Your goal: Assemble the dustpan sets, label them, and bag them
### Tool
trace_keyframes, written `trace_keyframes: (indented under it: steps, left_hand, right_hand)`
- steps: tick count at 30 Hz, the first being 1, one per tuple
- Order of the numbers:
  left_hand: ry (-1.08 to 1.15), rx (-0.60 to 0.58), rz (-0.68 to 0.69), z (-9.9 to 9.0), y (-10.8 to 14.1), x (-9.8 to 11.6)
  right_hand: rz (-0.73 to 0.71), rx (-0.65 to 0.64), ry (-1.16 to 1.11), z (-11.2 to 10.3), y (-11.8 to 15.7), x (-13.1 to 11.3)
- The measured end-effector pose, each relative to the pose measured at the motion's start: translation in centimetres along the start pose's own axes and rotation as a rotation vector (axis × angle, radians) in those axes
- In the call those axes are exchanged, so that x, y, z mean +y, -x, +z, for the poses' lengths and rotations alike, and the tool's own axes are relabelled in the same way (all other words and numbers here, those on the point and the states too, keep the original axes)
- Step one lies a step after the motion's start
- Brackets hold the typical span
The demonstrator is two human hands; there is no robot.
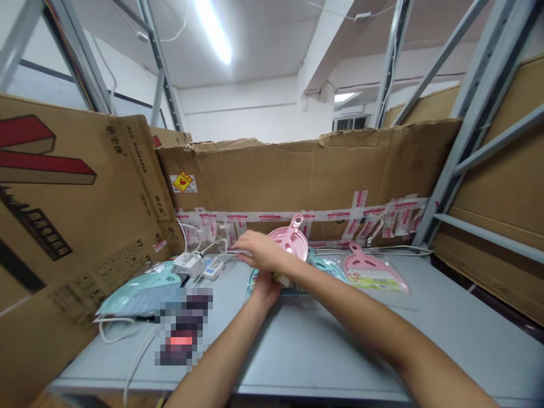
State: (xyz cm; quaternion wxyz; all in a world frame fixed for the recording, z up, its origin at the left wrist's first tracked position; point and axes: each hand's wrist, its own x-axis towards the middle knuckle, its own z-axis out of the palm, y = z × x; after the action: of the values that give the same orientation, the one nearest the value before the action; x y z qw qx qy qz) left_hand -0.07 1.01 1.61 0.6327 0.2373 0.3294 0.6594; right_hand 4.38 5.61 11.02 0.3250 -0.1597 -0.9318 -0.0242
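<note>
My right hand point(259, 250) reaches across to the left, over my left wrist, with its fingers stretched out and apart. Below it my left hand point(267, 286) is partly hidden; its fingers are covered by the right forearm and the items there. A pink dustpan point(291, 241) with a holed handle stands up just behind the hands. Teal packaged items point(254, 277) lie beside and under the left hand, and a teal brush set point(325, 265) lies to the right. Farther right, a pink brush and dustpan set point(369, 265) lies in clear plastic.
At the left are teal packaged dustpans point(142, 292), a white power adapter point(190, 264), a small white device point(213, 268) and loose cables. A blurred-out object point(182, 334) lies in front. Cardboard walls point(272, 181) and metal posts surround the grey table point(331, 345).
</note>
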Motion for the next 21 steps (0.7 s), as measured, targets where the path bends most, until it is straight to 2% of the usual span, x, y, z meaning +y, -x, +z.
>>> trace_keyframes:
  steps: [3, 4, 5, 6, 8, 10, 13, 15, 17, 19, 21]
  left_hand:
    - [0.078, 0.012, -0.062, 1.0, 0.5, 0.1]
    - [0.106, 0.021, -0.076, 1.3, 0.8, 0.0]
    - [0.131, 0.027, -0.081, 1.6, 1.1, -0.1]
    - [0.144, 0.023, -0.079, 1.8, 1.4, -0.3]
    - [0.127, -0.015, -0.069, 2.1, 2.1, -0.9]
    - [0.065, -0.070, -0.077, 2.2, 2.7, -1.6]
    - [-0.085, -0.191, -0.128, 1.8, 3.7, -2.0]
    - [-0.236, -0.351, -0.230, 1.4, 4.3, -1.5]
    - [-0.430, -0.579, -0.408, 0.9, 5.1, -0.5]
    - [-0.623, -0.799, -0.604, 0.7, 5.8, 0.7]
    - [-0.770, -0.983, -0.699, 0.7, 6.4, 1.5]
  right_hand:
    - [0.358, 0.439, 0.068, -6.3, 7.0, 1.7]
    - [0.481, 0.552, 0.100, -7.7, 9.4, 2.3]
    - [0.578, 0.604, 0.092, -8.7, 11.5, 2.7]
    - [0.654, 0.593, 0.018, -9.3, 13.4, 3.1]
    - [0.754, 0.478, -0.201, -9.1, 16.2, 3.6]
    - [0.816, 0.360, -0.346, -8.0, 17.8, 3.8]
    - [0.913, 0.290, -0.461, -6.8, 19.3, 4.1]
    - [0.973, 0.261, -0.583, -7.0, 20.3, 4.5]
    - [1.007, 0.201, -0.683, -7.8, 21.6, 5.0]
    - [1.013, 0.113, -0.717, -8.8, 23.0, 5.4]
    - [1.000, 0.019, -0.694, -9.4, 24.1, 5.7]
